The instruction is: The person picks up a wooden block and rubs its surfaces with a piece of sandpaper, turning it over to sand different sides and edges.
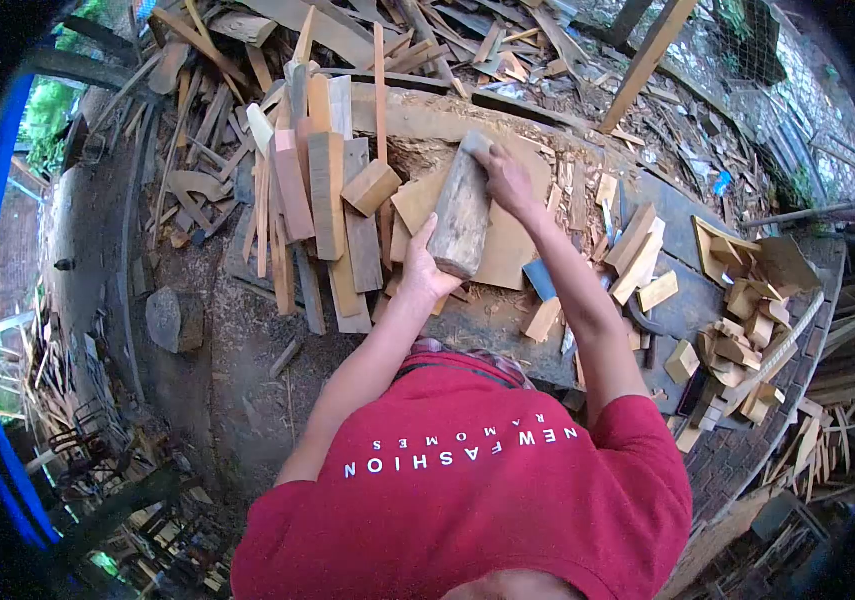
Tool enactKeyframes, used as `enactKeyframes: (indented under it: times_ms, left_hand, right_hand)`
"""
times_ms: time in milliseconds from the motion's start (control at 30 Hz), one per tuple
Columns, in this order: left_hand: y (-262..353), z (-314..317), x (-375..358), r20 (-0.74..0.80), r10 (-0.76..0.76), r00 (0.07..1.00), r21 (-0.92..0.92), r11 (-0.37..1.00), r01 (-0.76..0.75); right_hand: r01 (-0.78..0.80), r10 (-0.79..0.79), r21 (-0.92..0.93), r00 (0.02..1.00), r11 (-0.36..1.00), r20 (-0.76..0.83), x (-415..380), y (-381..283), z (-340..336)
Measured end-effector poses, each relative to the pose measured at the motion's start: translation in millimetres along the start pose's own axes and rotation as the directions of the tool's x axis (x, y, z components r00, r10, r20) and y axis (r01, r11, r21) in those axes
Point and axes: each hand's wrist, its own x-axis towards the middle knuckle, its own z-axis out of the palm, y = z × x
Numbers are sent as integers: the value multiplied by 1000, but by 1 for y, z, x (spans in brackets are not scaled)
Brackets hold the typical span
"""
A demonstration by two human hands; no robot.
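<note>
Head view, with the block as the clock's centre and twelve at the top: both hands hold a long, weathered block, in mid-view, leaning slightly toward one. The left hand is closed around its lower end from seven o'clock, thumb up along the side. The right hand grips near its upper end from two o'clock, fingers bent over the edge.

Behind the block a pale board lies on the bench; whether the two touch, I cannot tell. At nine o'clock, near the left hand, planks lean in a bunch, with a short offcut across them. A blue piece lies between four and five, a dark curved tool at four, and a heap of small offcuts farther out that way. A stump sits on the ground toward eight. Between one and two a post slants up before scattered scrap. The person's red shirt fills six o'clock.
</note>
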Motion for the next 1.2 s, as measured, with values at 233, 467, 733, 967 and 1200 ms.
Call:
enactKeyframes:
  times_ms: [233,467,733,967,1200]
  left_hand:
    - [0,8,-11,-78,-47,996,66,996,53]
    - [-1,-4,2,-40,-1,999,54,999,3]
    - [-1,-3,2,-8,-17,1000,49,999,17]
    - [0,-3,2,-68,-11,998,93,995,17]
    - [-4,18,-12,-214,80,973,192,981,-39]
  right_hand:
    - [245,-242,160,969,956,-42,-116,-87,-56]
    - [287,-271,63,944,956,-187,-92,-43,-21]
    - [-54,49,-34,992,998,-120,7,30,26]
    - [-91,105,148,991,985,-88,-15,14,16]
    - [98,-89,162,994,982,-63,-122,-81,-38]
